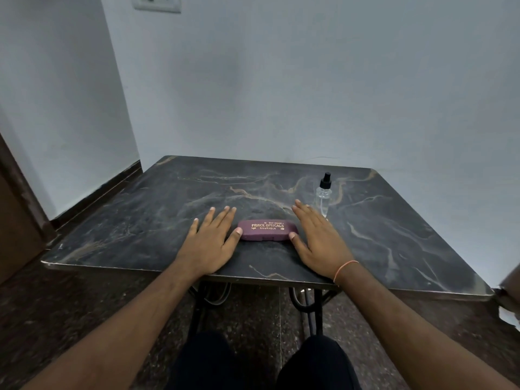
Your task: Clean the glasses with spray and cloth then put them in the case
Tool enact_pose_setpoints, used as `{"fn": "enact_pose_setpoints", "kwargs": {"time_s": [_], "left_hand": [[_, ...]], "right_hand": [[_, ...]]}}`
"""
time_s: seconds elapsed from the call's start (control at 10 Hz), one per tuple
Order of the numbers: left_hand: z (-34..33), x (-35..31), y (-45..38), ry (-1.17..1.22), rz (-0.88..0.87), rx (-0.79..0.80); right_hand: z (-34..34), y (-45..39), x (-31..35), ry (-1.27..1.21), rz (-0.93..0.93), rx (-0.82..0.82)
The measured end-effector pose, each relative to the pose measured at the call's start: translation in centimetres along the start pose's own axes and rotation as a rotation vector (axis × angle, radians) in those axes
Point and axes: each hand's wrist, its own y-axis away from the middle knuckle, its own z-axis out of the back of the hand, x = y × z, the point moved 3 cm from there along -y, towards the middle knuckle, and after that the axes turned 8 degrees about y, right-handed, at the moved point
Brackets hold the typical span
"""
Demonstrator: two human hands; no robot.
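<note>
- Case (267, 230) closed, near tabletop (140, 220) front edge.
- Left hand (209, 243) at 9, right hand (318, 243) at 3: flat, fingers spread, thumbs touching case ends.
- Spray bottle (323, 197) at 1; bare surface beyond.

Both bare forearms reach forward, roughly parallel. The left hand (209, 243) lies palm down, its 4 fingers spread and thumb angled inward. The right hand (318, 243) mirrors it, flat and open, thumb pointing toward the left, a thin orange thread (344, 270) circling its wrist.
</note>
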Motion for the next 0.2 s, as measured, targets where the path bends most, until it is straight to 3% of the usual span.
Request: {"fn": "enact_pose_setpoints", "kwargs": {"time_s": [0.2], "left_hand": [[-0.2, -0.17, 0.44, -0.038, 0.029, 0.014]], "right_hand": [[-0.11, 1.56, 0.53, 0.092, -0.126, 0.144]]}}
